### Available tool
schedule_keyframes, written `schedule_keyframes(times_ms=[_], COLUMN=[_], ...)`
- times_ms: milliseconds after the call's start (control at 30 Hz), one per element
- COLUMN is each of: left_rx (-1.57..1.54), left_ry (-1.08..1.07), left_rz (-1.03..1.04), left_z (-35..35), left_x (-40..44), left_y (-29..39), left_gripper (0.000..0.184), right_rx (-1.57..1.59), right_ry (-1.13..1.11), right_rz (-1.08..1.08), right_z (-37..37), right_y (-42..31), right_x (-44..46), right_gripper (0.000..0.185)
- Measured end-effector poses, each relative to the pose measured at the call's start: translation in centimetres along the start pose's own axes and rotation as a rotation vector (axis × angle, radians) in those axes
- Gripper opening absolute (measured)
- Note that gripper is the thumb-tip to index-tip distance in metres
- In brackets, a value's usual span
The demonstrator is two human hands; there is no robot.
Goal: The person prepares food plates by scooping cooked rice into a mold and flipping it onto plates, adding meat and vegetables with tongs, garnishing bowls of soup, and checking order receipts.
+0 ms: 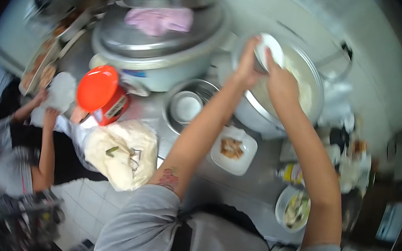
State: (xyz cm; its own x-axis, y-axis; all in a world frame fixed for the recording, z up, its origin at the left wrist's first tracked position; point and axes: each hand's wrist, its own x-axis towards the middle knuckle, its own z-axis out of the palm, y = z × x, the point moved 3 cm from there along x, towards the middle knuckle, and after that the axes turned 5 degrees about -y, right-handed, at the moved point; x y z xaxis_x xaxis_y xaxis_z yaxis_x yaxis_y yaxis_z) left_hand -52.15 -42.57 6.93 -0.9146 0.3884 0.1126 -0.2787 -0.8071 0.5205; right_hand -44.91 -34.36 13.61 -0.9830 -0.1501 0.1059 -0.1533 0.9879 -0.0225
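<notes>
I saw both hands reaching out over a big open pot (318,91), close together on one small white bowl (272,49). The left hand (248,67) had its fingers curled around the bowl's left side, while the right hand (282,81) gripped it from the right and the near side, its fingers bent against the white surface. The bowl was tilted; blur hid just how each fingertip sat, and I couldn't tell whether it touched the pale food (305,88) in the pot below.

Left of the fingers stood a large pot with a metal lid (158,41), a pink cloth (159,20) lying crumpled on top. Nearer the person than the fingers, and to their left, a metal basin (168,118) held a smaller metal bowl (186,107). Farther left on the bench (261,182) were a red tub (98,88) and, just nearer the person, a clear bag (123,154) full of something pale.

Straight back from the fingers toward the person, a white dish (242,166) held some brown food (231,149). Nearer still, to the right, sat a yellow bottle (293,174) and a round bowl (281,207) of green and pale pieces, beside the right forearm. Well off to the left, a co-worker (18,164) had both hands at a thin whitish sheet (61,92), near a long tray (39,65) of food.
</notes>
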Motion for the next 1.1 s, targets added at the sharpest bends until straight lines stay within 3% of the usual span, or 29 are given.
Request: schedule_keyframes(times_ms=[67, 133, 200, 233, 267, 300, 333, 367, 400, 433, 500, 533, 633, 700, 767, 833, 933, 967, 1067, 1100], left_rx=[-0.099, -0.279, -0.240, -0.264, -0.260, -0.252, -0.218, -0.185, -0.159, -0.186, -0.227, -0.255, -0.185, -0.101, -0.068, -0.150, -0.279, -0.262, -0.182, -0.204], left_ry=[0.045, 0.001, -0.083, -0.084, -0.141, -0.204, -0.124, -0.048, 0.030, -0.025, -0.158, -0.120, -0.197, -0.194, -0.064, 0.071, 0.346, 0.428, 0.637, 0.699], left_rz=[-0.061, -0.076, 0.088, 0.063, 0.038, -0.006, 0.005, 0.010, 0.007, -0.018, -0.072, -0.116, -0.019, 0.099, 0.252, 0.125, 0.107, 0.126, 0.179, 0.188], left_z=[0.6, -0.6, -0.3, 0.3, 0.1, 0.0, -0.1, 0.5, 0.8, 0.3, -0.6, -0.1, 2.1, 0.1, -1.3, -3.8, -5.6, -5.5, -6.2, -6.4], left_x=[-0.8, 0.9, 0.9, -0.2, 0.1, 0.5, 0.1, -0.5, -1.1, -0.5, 0.9, 0.1, -5.4, -10.2, -19.2, -27.8, -38.0, -40.5, -46.5, -47.9], left_y=[0.5, -0.9, -0.9, -0.1, -0.3, -0.4, 0.2, 0.9, 0.9, 0.3, -0.4, 0.0, 3.0, 4.5, 7.8, 9.4, 9.1, 8.9, 7.2, 7.0], left_gripper=[0.071, 0.080, 0.084, 0.085, 0.084, 0.084, 0.083, 0.082, 0.082, 0.080, 0.080, 0.078, 0.079, 0.064, 0.058, 0.064, 0.072, 0.071, 0.070, 0.070], right_rx=[-0.035, 0.678, 0.942, 1.121, 0.694, 0.454, 0.215, 0.168, 0.153, 0.137, 0.180, 0.292, 0.620, 0.479, 0.206, 0.145, -0.245, -0.315, -0.553, -0.454], right_ry=[-0.027, -0.188, -0.126, -0.120, -0.196, -0.140, -0.090, 0.059, 0.079, 0.100, -0.081, -0.209, 0.006, 0.090, 0.141, 0.040, -0.274, -0.430, -0.714, -0.536], right_rz=[-0.045, -0.075, -0.247, -0.188, -0.016, 0.008, 0.046, -0.060, -0.092, -0.123, -0.043, -0.054, 0.087, -0.044, -0.263, -0.426, -0.432, -0.328, -0.395, -0.480], right_z=[-0.1, -2.4, -3.2, -2.9, -3.3, -2.7, -2.1, 0.3, 0.6, 0.5, -2.2, -3.5, -9.0, -11.3, -12.2, -8.8, 1.9, 4.9, 9.9, 9.4], right_y=[0.0, 1.3, 2.4, 3.4, 1.9, 1.6, 1.3, 1.8, 1.7, 0.9, -0.1, 0.6, -0.6, -1.8, -4.6, -9.2, -12.4, -13.6, -15.1, -15.7], right_x=[1.5, 2.1, 3.5, 3.5, 1.9, 1.1, 0.4, 0.6, 0.3, -0.1, -0.4, -0.1, -2.4, -4.4, -6.2, -6.8, -3.6, -2.3, 0.6, 1.7], right_gripper=[0.057, 0.040, 0.039, 0.043, 0.048, 0.053, 0.058, 0.062, 0.064, 0.067, 0.067, 0.063, 0.060, 0.059, 0.058, 0.057, 0.035, 0.029, 0.032, 0.031])
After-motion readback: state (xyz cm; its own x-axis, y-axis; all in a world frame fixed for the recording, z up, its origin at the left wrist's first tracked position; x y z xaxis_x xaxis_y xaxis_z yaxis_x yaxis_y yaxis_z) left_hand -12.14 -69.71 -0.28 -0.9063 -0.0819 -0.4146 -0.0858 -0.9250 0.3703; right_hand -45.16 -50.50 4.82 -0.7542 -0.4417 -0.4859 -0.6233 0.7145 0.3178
